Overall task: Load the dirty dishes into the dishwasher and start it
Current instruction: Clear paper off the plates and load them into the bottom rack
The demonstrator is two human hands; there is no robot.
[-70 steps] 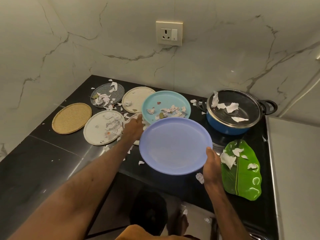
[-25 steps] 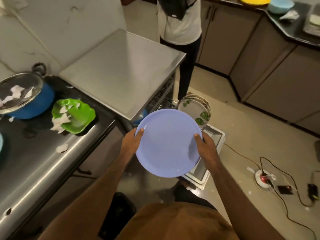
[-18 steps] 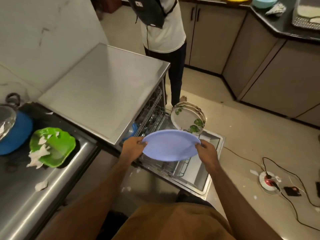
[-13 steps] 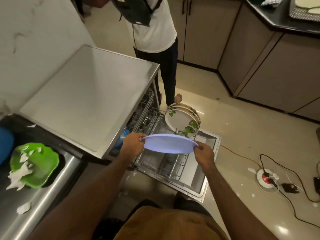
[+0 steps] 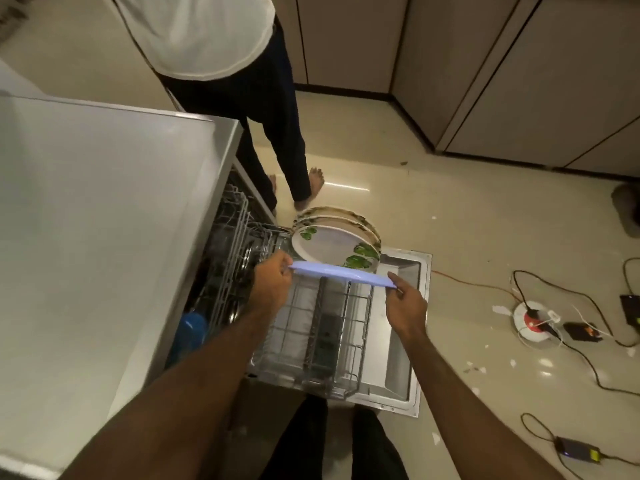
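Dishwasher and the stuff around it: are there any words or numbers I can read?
Nothing here can be read.
The dishwasher: no label or brand shows.
The blue plate: plain, no writing.
The leaf plates: only green leaf pictures.
The black adapter on the floor: orange label, too small to read.
The grey charger on the floor: yellow sticker, too blurred to read.

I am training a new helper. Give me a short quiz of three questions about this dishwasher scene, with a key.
1. True or false: only the left hand holds the lilac plate.
2. What stands at the far end of the lower rack? A) leaf-patterned plates B) a pot C) glasses
3. Fill in: the dishwasher door is ____.
Key: 1 false, the right hand holds it too; 2 A; 3 open.
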